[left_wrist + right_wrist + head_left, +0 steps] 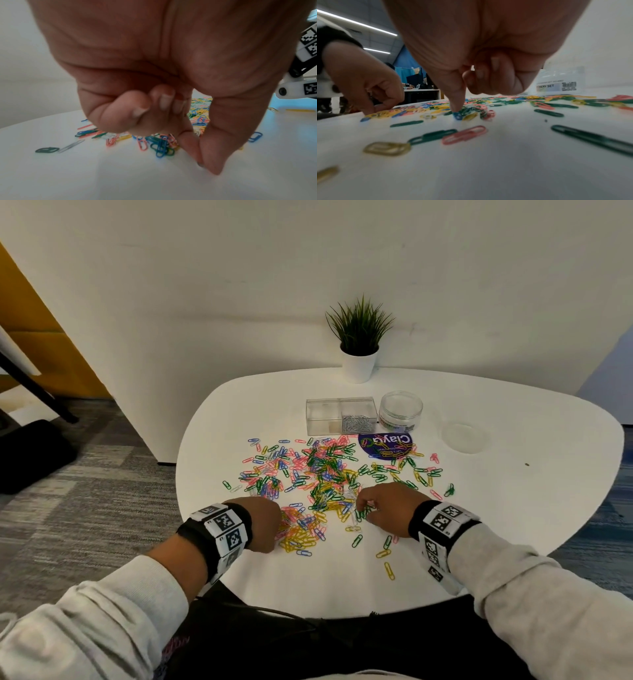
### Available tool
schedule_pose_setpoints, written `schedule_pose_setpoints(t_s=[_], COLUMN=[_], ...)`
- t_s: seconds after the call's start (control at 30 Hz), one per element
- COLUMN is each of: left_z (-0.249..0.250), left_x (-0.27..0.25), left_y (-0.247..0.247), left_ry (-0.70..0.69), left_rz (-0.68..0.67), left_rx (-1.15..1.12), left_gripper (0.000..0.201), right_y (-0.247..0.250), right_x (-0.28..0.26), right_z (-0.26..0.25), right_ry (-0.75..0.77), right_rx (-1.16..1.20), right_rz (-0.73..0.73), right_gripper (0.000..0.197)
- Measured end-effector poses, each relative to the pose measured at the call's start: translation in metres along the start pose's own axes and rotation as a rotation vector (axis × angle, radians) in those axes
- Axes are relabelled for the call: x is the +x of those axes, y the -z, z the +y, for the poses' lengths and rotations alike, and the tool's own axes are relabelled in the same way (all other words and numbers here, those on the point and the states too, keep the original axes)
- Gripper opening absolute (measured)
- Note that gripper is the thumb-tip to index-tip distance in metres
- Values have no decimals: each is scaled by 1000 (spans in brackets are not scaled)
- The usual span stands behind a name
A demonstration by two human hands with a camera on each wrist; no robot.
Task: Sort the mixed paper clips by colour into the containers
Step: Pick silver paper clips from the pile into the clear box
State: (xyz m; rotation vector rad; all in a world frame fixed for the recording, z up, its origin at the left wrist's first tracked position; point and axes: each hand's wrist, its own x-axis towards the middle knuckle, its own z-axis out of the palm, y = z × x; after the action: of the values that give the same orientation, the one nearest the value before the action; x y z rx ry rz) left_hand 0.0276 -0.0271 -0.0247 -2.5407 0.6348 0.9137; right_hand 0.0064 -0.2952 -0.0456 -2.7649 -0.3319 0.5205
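Right hand (pixel 383 510), fingers curled, forefinger pressing a blue clip (pixel 457 116) at the near edge of the pile (pixel 322 474); left hand (pixel 263 522) pinches just left of it, contents unclear; box (pixel 340 416) lies beyond the pile

— How is the light?
— Soft, even and bright; the white worktop (pixel 513 508) shows only faint shadows under the hands, and ceiling strip lights (pixel 356 23) glow in the right wrist view.
— Sharpness?
— The head view is fairly crisp but bows at its edges. Both wrist views are soft: the nearest paper clips (pixel 590 138) smear, and the left hand (pixel 154 67) looms blurred.
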Motion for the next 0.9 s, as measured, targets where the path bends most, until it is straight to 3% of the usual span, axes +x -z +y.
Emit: schedule_pose_setpoints(t_s=[0.1,0.23,0.47,0.63,0.8,0.9], left_z=[-4,-6,8,21,18,3], left_x=[0,-2,-8,-17,-19,-20], left_y=[0,2,6,12,17,26], left_ry=[10,29,34,22,37,33], left_rz=[43,65,33,-7,-56,0], left_rx=[-26,-36,36,91,43,-86], left_gripper=[23,27,23,18,15,25], right_y=[-1,6,1,-2,9,40], right_x=[1,3,9,13,22,40], right_z=[-2,5,-10,-7,1,8], right_ry=[27,10,169,262,273,187], right_rx=[-76,-105,-221,-357,-135,116], right_rz=[-32,34,-53,-33,-33,83], right_gripper=[15,9,24,20,5,12])
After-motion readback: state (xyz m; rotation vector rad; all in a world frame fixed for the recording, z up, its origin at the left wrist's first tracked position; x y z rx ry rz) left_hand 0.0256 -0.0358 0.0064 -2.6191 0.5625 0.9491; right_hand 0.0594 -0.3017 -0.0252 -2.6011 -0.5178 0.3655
